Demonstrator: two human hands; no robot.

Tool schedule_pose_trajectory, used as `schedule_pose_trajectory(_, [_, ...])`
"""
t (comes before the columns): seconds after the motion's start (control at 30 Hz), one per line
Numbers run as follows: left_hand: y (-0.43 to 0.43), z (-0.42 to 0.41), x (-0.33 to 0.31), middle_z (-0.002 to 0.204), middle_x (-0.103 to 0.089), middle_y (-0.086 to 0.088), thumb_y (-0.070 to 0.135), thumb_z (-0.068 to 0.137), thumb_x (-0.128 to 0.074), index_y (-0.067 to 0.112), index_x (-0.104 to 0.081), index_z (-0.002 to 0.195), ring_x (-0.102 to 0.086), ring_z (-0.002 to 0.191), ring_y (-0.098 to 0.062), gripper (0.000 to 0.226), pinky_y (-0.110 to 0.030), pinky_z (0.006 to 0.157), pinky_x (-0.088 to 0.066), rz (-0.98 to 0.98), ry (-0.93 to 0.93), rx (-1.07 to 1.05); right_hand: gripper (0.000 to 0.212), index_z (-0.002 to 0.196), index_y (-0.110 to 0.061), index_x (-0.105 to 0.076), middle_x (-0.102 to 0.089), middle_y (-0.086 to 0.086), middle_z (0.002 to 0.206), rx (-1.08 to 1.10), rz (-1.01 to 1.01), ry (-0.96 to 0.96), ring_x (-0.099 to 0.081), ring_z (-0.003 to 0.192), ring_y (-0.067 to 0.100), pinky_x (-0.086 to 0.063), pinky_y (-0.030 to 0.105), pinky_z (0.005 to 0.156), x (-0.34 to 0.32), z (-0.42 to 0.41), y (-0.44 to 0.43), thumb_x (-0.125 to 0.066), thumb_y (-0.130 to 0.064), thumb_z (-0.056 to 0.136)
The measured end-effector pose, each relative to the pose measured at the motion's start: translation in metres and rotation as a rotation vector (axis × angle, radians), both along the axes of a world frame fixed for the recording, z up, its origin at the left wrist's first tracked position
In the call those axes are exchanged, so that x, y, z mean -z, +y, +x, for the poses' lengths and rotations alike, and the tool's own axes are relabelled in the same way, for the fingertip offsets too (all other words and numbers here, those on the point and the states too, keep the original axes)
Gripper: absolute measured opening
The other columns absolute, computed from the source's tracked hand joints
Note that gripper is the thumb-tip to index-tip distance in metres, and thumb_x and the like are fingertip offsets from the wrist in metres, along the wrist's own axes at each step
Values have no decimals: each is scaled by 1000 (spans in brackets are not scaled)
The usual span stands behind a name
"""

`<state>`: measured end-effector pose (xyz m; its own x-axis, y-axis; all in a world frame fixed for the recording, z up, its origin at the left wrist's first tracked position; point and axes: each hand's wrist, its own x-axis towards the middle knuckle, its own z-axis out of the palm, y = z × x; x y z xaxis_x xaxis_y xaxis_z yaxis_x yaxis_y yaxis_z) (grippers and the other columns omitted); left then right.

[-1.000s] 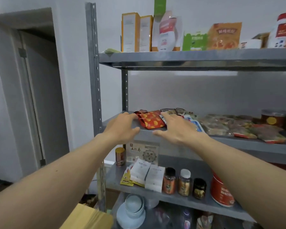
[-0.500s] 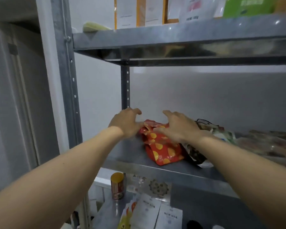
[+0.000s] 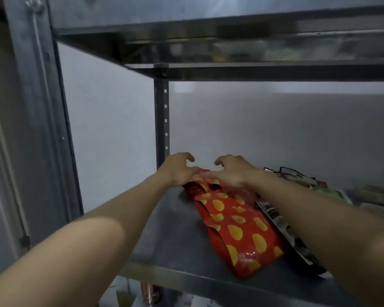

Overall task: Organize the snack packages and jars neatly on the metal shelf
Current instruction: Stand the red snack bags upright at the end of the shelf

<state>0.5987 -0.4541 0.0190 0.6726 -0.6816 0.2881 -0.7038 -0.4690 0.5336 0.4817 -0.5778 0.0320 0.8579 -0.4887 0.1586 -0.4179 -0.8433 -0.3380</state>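
Since half a second ago your view has closed in on the metal shelf [image 3: 164, 231]. The boxes on the level above have gone out of the top of the view, and only the underside of the upper shelf [image 3: 208, 43] shows. Your hands have drawn nearer each other at the far end of the red snack packet [image 3: 237, 229], which lies flat much as it did, its near end at the shelf's front lip and its far end angled back to the left, toward the rear post [image 3: 161, 111].

Your left hand [image 3: 177, 170] touches the packet's far end on its thumb side. Its fingers [image 3: 186, 155] are curled and raised clear of the foil, and you cannot tell whether the thumb pinches the edge. Your right hand [image 3: 233, 172] lies over that same end, fingers [image 3: 218, 161] spread and loosely bent. It is blurred, with no clear grasp. The rest of the packet stretches back toward you between your forearms.

A dark packet [image 3: 279, 220] lies against its right side, partly under your right forearm, with a green packet [image 3: 329, 192] beyond.
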Motion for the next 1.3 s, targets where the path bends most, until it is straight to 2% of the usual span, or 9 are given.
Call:
schedule_pose_trajectory(0.23, [-19, 20, 17, 142, -47, -8, 50, 87, -60, 19, -48, 137, -47, 127, -27, 60, -35, 103, -40, 85, 125, 29, 52, 128, -20, -59, -62, 5, 124, -50, -11, 229, -58, 110, 24, -46, 39, 98, 16, 20, -13, -50, -55, 91])
schedule_pose_trajectory(0.43, [-25, 28, 22, 138, -50, -9, 44, 81, -72, 17, -51, 134, -50, 123, -29, 63, -38, 104, -43, 71, 212, 12, 36, 104, -18, -70, -68, 4, 105, -28, -51, 214, -62, 98, 23, -50, 36, 91, 16, 23, -20, -56, -49, 90])
schedule_pose_trajectory(0.7, [-22, 33, 26, 136, -51, -11, 40, 80, -74, 9, -46, 138, -51, 120, -29, 72, -40, 103, -45, 29, 403, -14, 23, 76, -20, -54, -58, 2, 87, 25, -196, 290, -60, 81, 21, -50, 32, 70, 8, 30, -16, -58, -39, 87])
schedule_pose_trajectory(0.77, [-20, 35, 27, 136, -51, -11, 37, 81, -74, 6, -44, 139, -51, 121, -28, 72, -37, 104, -43, 8, 437, -29, 23, 77, -18, -57, -61, 3, 89, 48, -193, 314, -63, 81, 22, -55, 34, 74, 6, 31, -17, -63, -40, 83])
schedule_pose_trajectory(0.87, [-16, 34, 28, 110, -58, -5, 27, 84, -74, -1, -47, 132, -55, 106, -24, 62, -32, 94, -49, -57, 515, -39, 33, 80, -17, -56, -59, 3, 90, 69, -171, 343, -62, 88, 24, -54, 33, 78, 5, 34, -17, -68, -48, 81])
schedule_pose_trajectory(0.93, [-14, 34, 29, 107, -56, -8, 24, 80, -77, -3, -47, 131, -58, 103, -27, 65, -37, 92, -52, -91, 540, -55, 39, 75, -17, -50, -58, 3, 90, 79, -127, 322, -60, 88, 24, -50, 30, 76, 7, 35, -14, -68, -50, 82])
schedule_pose_trajectory(1.1, [-11, 37, 28, 131, -54, -18, 13, 74, -82, 0, -41, 138, -56, 114, -34, 77, -43, 95, -51, -166, 604, -74, 74, 117, -12, -60, -66, 2, 112, 76, 139, 279, -62, 105, 25, -50, 39, 96, 15, 36, -13, -75, -65, 67])
schedule_pose_trajectory(1.2, [-6, 37, 32, 132, -52, -17, 6, 71, -83, 6, -40, 137, -56, 115, -35, 79, -45, 95, -51, -256, 648, -73, 99, 139, -16, -44, -55, 4, 135, 78, 131, 271, -53, 121, 26, -43, 42, 105, 20, 34, -16, -71, -73, 63])
schedule_pose_trajectory(1.3, [-2, 38, 38, 132, -51, -17, 1, 71, -82, 6, -39, 140, -55, 116, -34, 82, -44, 93, -52, -340, 686, -54, 104, 142, -19, -36, -49, 3, 142, 99, 167, 200, -48, 128, 27, -38, 45, 108, 28, 32, -22, -72, -73, 62])
